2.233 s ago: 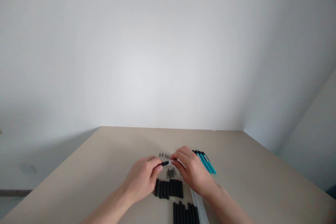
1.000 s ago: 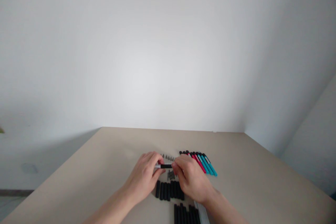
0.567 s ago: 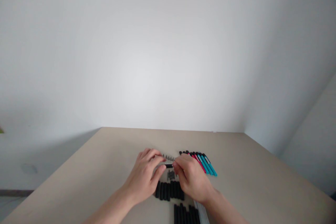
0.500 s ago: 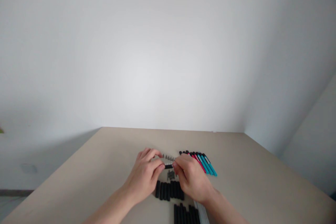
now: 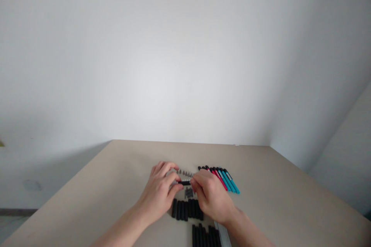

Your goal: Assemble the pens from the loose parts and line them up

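A short black pen barrel (image 5: 184, 183) lies level between my two hands above the table. My left hand (image 5: 159, 189) has its thumb and index finger at the barrel's left end, the other fingers loosely curled. The right end is pinched by my right hand (image 5: 213, 195), whose curled fingers hide that tip. Just behind the barrel runs a row of small grey cone-shaped tips (image 5: 185, 173). Small dark ribbed pieces (image 5: 189, 192) lie in front of it. Nearer to me is a row of black tubes (image 5: 182, 210).
Assembled pens with teal and red barrels (image 5: 228, 180) lie side by side beyond my right hand. More black tubes (image 5: 203, 236) sit at the near edge, beside pale thin rods (image 5: 222, 234) partly under my right forearm. A white wall (image 5: 185, 65) rises behind the beige table (image 5: 130, 158).
My left thumb and index finger have loosened and parted slightly, so more of the barrel's left end shows. My right hand stays almost still on the other end.
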### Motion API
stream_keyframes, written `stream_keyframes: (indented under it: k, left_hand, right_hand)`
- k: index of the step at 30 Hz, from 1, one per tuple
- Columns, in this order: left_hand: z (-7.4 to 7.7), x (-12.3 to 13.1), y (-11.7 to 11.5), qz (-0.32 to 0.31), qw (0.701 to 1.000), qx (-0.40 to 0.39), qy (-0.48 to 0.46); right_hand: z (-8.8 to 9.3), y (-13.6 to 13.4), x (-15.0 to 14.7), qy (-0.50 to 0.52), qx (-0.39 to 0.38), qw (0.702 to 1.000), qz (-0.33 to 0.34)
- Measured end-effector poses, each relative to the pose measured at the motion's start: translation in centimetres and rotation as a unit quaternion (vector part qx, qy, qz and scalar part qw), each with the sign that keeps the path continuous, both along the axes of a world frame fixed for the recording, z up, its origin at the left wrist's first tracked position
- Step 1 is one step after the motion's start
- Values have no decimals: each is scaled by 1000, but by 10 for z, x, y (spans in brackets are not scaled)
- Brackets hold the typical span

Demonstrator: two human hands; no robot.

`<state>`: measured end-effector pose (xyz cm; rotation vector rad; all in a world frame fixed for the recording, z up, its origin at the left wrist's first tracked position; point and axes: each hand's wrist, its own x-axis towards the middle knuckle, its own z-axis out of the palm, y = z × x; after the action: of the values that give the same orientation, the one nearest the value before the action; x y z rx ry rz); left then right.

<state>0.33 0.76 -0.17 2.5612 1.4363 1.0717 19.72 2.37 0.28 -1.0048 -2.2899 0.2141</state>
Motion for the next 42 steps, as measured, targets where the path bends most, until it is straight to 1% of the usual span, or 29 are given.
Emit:
stream_keyframes:
  k: [8, 13, 16, 18, 20, 21, 23, 24, 25, 27, 29, 33, 35, 36, 38, 40, 42]
  left_hand:
    - [6, 2, -1, -20, 1000, 0, 14]
    - [3, 2, -2, -41, 996, -81, -22]
    - [5, 3, -4, -51, 993, -101, -30]
    - [5, 2, -3, -30, 994, -98, -33]
    - [2, 0, 0, 26, 992, -96, -74]
    - [0, -2, 2, 60, 987, -99, -115]
    - [-4, -5, 8, 116, 960, -123, -225]
    - [-7, -6, 11, 125, 940, -147, -281]
    - [-9, -7, 13, 121, 918, -178, -332]
    - [-10, -7, 16, 93, 873, -243, -414]
    - [-9, -5, 16, 59, 828, -293, -474]
    - [-5, 0, 14, -3, 731, -391, -560]
    - [-5, 0, 13, -31, 691, -420, -588]
    - [-5, 0, 13, -44, 678, -424, -598]
    - [-6, -1, 12, -60, 669, -422, -609]
    - [-6, -2, 12, -69, 670, -416, -610]
    - [-5, -2, 11, -77, 681, -406, -604]
  right_hand:
    - [1, -1, 1, 3, -3, 1000, 3]
    - [2, -3, -1, 5, 7, 1000, 23]
    - [4, -1, 0, 20, 23, 999, 15]
    - [5, 1, 3, 39, 35, 999, 6]
    - [5, 4, 8, 64, 50, 997, -4]
    - [5, 5, 10, 80, 58, 995, -10]
    - [6, 7, 15, 110, 76, 991, -19]
    - [7, 7, 16, 121, 85, 989, -20]
    - [7, 7, 17, 127, 93, 987, -18]
    - [9, 6, 18, 126, 110, 986, -7]
    - [10, 6, 18, 119, 121, 986, 5]
    - [9, 7, 17, 108, 130, 985, 17]
    - [7, 8, 17, 108, 137, 984, 24]
    - [7, 9, 17, 109, 141, 984, 27]
    - [6, 9, 17, 114, 145, 982, 30]
    - [7, 9, 17, 118, 143, 982, 25]
    - [8, 8, 17, 125, 139, 982, 19]
